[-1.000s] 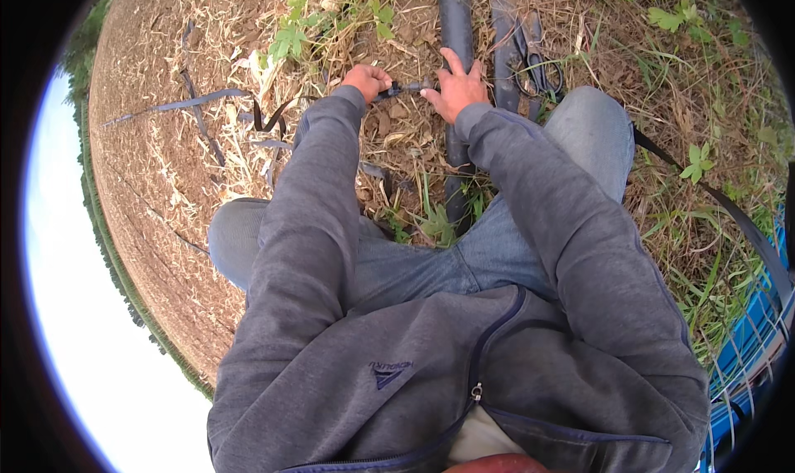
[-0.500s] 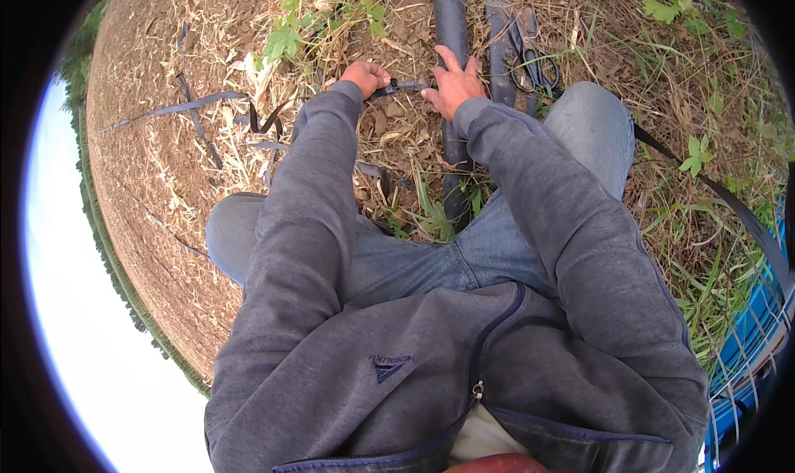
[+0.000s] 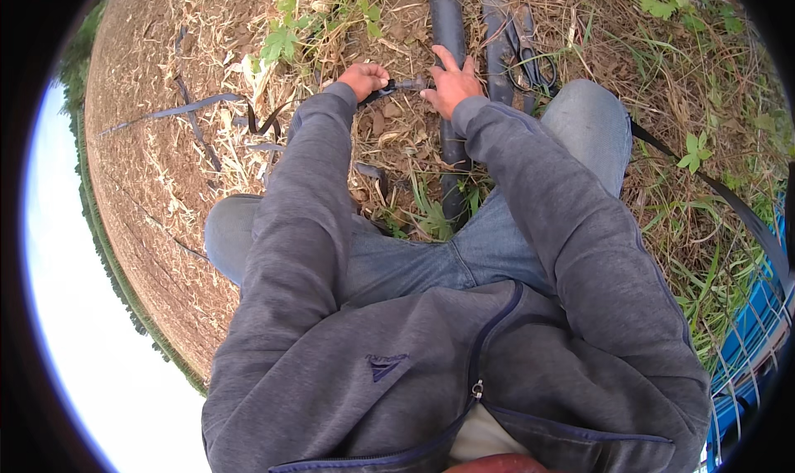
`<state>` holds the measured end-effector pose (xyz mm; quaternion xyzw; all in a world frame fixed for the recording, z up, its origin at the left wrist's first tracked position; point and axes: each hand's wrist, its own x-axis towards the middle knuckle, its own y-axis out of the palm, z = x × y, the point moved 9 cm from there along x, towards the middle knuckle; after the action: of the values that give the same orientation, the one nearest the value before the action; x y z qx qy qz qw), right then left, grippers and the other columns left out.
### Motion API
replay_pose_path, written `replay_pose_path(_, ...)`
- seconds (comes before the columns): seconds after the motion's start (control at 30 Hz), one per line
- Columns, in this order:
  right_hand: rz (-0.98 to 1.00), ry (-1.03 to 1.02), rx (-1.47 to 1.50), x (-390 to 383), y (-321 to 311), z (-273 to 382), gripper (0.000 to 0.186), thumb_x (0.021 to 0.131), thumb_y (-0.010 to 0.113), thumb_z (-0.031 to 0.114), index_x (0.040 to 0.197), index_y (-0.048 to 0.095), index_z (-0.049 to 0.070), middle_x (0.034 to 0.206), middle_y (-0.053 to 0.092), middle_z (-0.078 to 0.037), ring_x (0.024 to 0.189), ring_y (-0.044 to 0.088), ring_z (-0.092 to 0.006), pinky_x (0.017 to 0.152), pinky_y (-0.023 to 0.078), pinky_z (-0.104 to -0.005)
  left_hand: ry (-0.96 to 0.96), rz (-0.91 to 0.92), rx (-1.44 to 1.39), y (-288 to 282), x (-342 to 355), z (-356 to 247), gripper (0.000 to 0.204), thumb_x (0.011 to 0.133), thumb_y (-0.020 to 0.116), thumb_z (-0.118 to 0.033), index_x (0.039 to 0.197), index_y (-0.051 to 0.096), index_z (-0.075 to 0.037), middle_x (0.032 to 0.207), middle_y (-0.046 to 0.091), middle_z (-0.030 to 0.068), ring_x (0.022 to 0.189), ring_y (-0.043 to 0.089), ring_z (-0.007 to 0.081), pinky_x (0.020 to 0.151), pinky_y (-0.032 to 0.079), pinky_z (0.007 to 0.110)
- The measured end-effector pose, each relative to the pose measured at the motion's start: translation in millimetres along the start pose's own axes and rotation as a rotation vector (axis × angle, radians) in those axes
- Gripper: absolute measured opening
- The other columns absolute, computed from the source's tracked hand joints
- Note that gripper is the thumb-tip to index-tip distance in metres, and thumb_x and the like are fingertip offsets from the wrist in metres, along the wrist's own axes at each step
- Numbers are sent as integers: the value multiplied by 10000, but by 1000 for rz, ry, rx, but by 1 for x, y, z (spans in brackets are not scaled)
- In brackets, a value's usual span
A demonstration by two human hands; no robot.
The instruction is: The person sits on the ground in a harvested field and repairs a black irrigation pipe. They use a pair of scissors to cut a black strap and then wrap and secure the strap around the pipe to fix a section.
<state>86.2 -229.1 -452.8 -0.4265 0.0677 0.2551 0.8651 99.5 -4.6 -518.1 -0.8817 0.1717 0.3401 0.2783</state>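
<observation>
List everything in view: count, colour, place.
Hoses: two, dark grey, side by side, top centre.
Fitting: one, black and grey, left of the hoses.
Scissors: one pair, dark, beside the right hose.
Ground: one stretch, brown, straw-strewn, left and centre.
Flat strips: several, dark grey, left.
Leafy plants: several, green, top and right.
Strap: one, black, right.
Barred object: one, blue with pale bars, lower right; kind unclear.
Trees: uncountable, green, left rim.
Sky: one patch, whitish, left.
Jacket: one, grey, lower centre.
Jeans: one pair, blue, centre.
Left grip: one, bare, at the fitting's left end.
Right grip: one, bare, spread over the left hose.
</observation>
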Motion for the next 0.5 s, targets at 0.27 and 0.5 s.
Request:
replay_pose_path(0.27,18,9,-16,2,2,-2,445,879,744,317,1235,642,70,1619,213,50,1410,268,-575,1103,438,-545,61,-5,43,3,1,-4,53,931,641,-87,955,688,-80,820,630,-47,738,530,74,715,444,262)
replay_pose_path(0.5,20,-4,-29,3,3,2,442,887,740,311,1240,640,64,1625,197,49,1413,273,-568,1103,442,-541,55,1,-21,2,7,10,63,931,630,-67,962,685,-67,821,635,-36,734,548,80,710,455,258)
